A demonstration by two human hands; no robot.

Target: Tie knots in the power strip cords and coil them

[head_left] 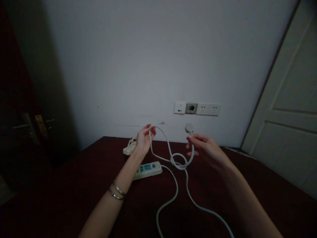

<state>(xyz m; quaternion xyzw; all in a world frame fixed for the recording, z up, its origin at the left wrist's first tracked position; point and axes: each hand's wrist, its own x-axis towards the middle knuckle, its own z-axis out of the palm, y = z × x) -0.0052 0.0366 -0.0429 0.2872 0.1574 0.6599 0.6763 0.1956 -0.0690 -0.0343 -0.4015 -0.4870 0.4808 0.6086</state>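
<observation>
Between my hands hangs a white power cord (169,141), looped loosely through itself in a knot. My left hand (145,137) pinches the bend of the loop. Higher up on the other side, my right hand (203,145) grips the cord just below its round white plug (189,128), which points up towards the wall. A white power strip (157,168) with blue sockets lies on the dark red table (208,185), partly covered by my left forearm. The cord leaves its right end and curves towards the table's near edge.
Behind my left wrist lies a second white strip (128,150) with a coiled cord. On the wall above the table is a row of outlets (208,109), beside a grey-framed socket (191,108). A white door (294,99) stands at right, a dark door with a handle (41,124) at left.
</observation>
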